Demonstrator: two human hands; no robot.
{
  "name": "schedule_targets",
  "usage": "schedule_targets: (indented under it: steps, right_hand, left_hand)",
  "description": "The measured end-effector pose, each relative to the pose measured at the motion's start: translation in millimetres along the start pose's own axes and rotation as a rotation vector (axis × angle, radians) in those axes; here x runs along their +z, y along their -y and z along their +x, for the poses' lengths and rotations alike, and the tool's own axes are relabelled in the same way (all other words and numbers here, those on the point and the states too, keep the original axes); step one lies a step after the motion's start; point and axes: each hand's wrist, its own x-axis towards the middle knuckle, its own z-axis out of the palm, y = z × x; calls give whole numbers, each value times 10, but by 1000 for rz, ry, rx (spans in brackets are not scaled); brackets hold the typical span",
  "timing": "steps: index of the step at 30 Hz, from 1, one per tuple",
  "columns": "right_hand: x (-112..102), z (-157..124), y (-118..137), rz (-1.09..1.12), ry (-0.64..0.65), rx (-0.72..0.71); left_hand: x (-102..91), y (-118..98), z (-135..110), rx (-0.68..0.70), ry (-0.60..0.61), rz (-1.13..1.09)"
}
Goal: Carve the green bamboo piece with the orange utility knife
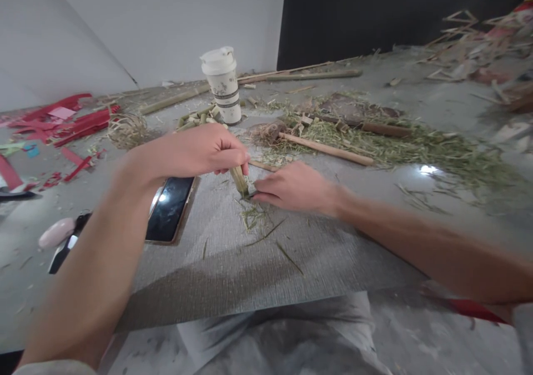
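Observation:
My left hand (214, 150) is closed round the top of a short piece of bamboo (239, 182), held tilted with its lower end down at the grey board. Close beside it, my right hand (293, 186) is closed on a knife, whose small dark blade (248, 196) shows at the foot of the bamboo; its handle is hidden by my fingers. Thin green bamboo shavings (252, 217) lie just below the blade. A narrow wooden stick (263, 166) runs behind my right hand, its far part covered.
A phone (170, 211) lies by my left forearm. A lidded paper cup (224, 86) stands behind my hands. A wooden-handled brush (327, 148) and a heap of green shavings (437, 147) are to the right. Red strips (83, 125) and a woven ball (127, 130) lie left.

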Motion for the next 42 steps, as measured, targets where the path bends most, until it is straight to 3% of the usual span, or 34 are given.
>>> schedule_targets:
  steps: [4, 9, 14, 19, 24, 28, 33, 37, 42]
  right_hand:
    - [-19, -5, 18, 18, -147, -12]
    - [-19, 2, -16, -45, -63, 2]
    - [-32, -18, -31, 48, -268, -24]
    - [-9, -1, -30, -2, -81, 7]
    - [-31, -4, -20, 19, -178, -7]
    - [-27, 10, -2, -10, -49, 28]
    - [-24, 6, 8, 26, -177, 33]
    - [-27, 5, 13, 27, -61, 53]
    - [-19, 4, -4, 29, -143, 38]
  left_hand:
    - [4, 5, 1, 27, -5, -1]
    - [-6, -20, -5, 15, 17, 4]
    - [5, 1, 1, 56, -19, 4]
    - [7, -3, -11, 28, -17, 20]
    - [10, 6, -7, 55, -26, 5]
    - [10, 14, 1, 42, -24, 3]
    - [8, 6, 2, 76, -26, 6]
    - [3, -13, -7, 34, -3, 17]
    - [5, -11, -12, 18, 8, 18]
